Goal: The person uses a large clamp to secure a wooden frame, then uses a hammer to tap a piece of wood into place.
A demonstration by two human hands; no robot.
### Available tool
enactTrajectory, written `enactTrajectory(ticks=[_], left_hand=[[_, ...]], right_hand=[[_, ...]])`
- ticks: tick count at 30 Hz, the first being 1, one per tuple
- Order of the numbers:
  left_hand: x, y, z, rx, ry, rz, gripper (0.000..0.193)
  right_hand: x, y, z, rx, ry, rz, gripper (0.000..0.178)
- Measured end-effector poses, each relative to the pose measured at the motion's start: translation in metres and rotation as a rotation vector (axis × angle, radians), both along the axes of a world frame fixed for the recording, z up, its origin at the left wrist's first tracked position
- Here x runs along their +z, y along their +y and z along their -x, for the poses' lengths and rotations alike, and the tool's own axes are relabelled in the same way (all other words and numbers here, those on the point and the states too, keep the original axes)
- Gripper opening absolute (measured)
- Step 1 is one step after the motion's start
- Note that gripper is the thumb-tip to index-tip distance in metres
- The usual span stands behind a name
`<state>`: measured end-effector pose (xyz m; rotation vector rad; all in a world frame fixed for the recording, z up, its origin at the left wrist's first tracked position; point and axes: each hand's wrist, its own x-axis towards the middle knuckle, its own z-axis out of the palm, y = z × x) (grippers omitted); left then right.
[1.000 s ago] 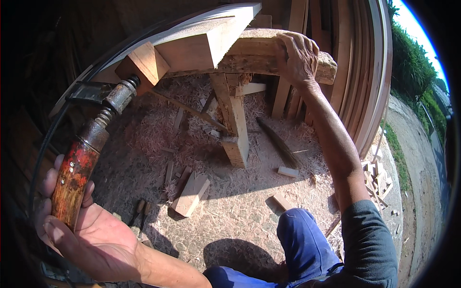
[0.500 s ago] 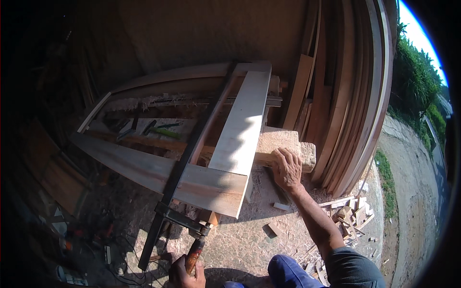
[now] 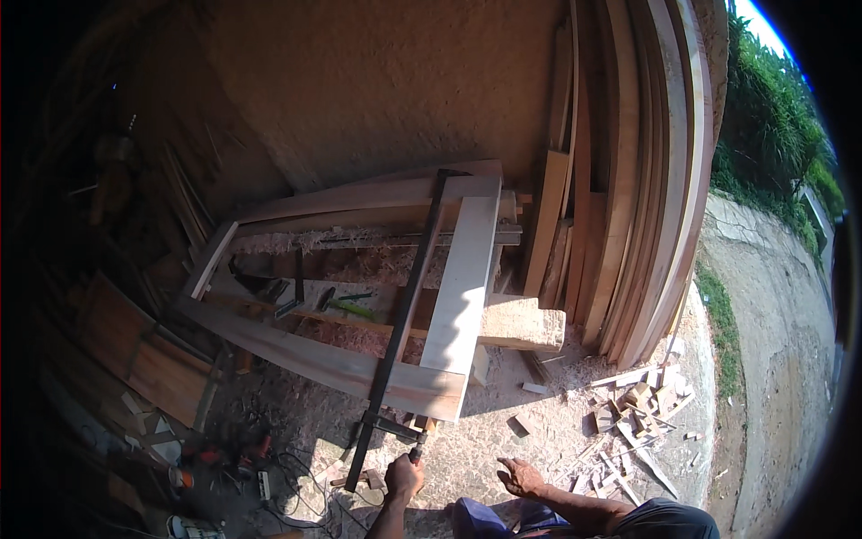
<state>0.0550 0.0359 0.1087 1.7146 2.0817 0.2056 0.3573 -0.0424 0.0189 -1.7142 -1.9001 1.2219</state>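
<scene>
The left hand (image 3: 403, 478) hides most of the handle (image 3: 417, 453) its fingers wrap around. One clamp (image 3: 398, 332), long, dark and straight-barred, lies across one pale, four-sided wooden frame (image 3: 314, 352), near its right end. The right hand (image 3: 521, 476) hovers above the floor (image 3: 476, 440), fingers loosely spread.
</scene>
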Motion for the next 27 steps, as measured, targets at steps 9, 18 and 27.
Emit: enactTrajectory(ticks=[9, 18, 27], left_hand=[[0.017, 0.021, 0.022, 0.037, -0.83, 0.542, 0.025], [0.092, 0.008, 0.047, -0.458, -0.195, -0.292, 0.056], [0.055, 0.226, 0.062, -0.661, -0.268, -0.482, 0.07]], right_hand=[[0.032, 0.049, 0.097, -0.106, 0.665, 0.804, 0.072], [0.057, 0.09, 0.184, -0.118, 1.161, 0.786, 0.059], [0.039, 0.089, 0.226, -0.223, 1.653, 0.82, 0.059]])
